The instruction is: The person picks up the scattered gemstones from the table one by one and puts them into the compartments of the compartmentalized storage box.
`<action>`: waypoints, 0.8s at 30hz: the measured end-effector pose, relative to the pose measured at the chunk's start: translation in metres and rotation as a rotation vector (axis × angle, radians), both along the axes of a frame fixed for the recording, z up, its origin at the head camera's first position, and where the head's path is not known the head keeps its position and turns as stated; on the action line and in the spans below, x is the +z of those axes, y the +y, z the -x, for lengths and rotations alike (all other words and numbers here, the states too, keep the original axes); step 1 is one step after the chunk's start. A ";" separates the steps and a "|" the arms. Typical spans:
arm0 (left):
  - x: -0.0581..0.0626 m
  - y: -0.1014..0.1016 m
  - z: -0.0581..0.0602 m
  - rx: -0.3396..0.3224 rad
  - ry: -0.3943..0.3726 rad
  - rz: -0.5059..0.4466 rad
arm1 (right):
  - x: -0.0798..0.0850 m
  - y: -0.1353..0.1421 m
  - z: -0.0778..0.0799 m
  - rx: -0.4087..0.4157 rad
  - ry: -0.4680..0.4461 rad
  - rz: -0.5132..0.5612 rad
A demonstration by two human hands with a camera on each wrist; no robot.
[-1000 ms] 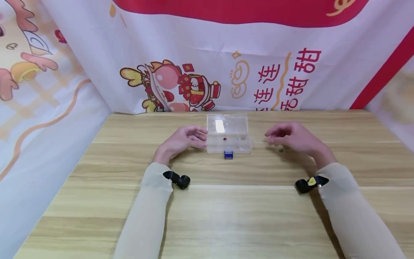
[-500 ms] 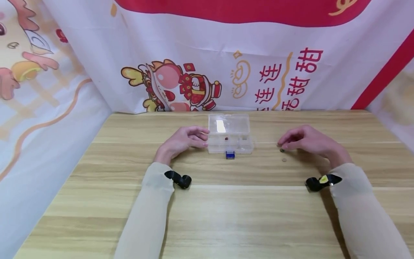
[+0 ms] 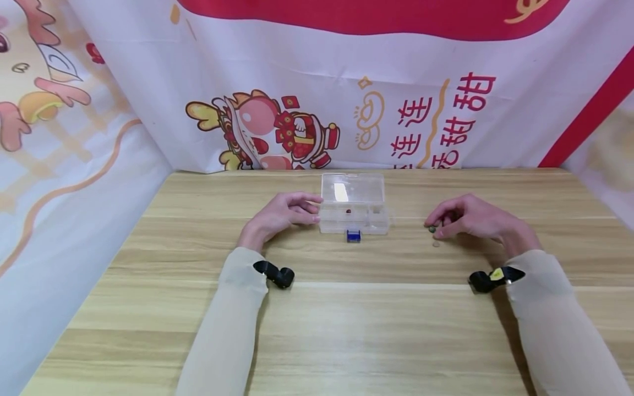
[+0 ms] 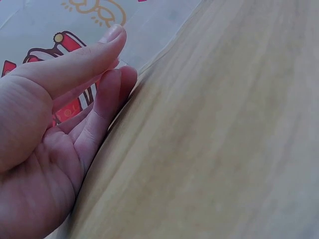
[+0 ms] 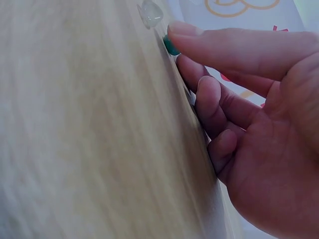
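A clear plastic compartment box [image 3: 354, 220] stands with its lid raised at the back of the table. My left hand [image 3: 289, 214] holds the box's left end between thumb and curled fingers; in the left wrist view its see-through edge barely shows at the fingertips [image 4: 110, 79]. Inside one compartment lies a small dark red piece [image 3: 349, 211]. To the right of the box, my right hand [image 3: 468, 217] pinches a small green stone [image 5: 170, 46] low at the tabletop between thumb and forefinger. Just in front lies a clear heart-like stone [image 5: 151, 14].
A small blue box-like piece [image 3: 353, 236] sits at the front of the plastic box. The wooden table [image 3: 346, 330] ends at a printed white cloth [image 3: 277, 55] hanging behind it. Black cameras are strapped to both wrists.
My right hand has moved right, away from the box, and come down to the green stone, its thumb and forefinger now about it. The left hand has stayed at the box.
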State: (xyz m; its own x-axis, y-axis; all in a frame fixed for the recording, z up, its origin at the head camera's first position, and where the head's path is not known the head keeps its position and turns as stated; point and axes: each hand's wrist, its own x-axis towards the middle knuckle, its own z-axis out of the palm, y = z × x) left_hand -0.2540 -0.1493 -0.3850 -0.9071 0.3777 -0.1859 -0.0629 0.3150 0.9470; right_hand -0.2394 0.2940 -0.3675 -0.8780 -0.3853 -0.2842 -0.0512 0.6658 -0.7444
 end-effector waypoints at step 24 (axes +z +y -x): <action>-0.001 -0.001 0.001 -0.017 -0.006 -0.038 | -0.004 -0.011 0.004 -0.038 0.108 -0.102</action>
State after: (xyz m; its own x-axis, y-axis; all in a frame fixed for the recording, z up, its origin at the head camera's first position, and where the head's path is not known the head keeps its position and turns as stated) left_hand -0.2549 -0.1501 -0.3857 -0.8993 0.4001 -0.1767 -0.0636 0.2802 0.9578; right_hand -0.2439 0.2832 -0.3710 -0.9188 -0.3253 -0.2237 -0.1007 0.7409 -0.6640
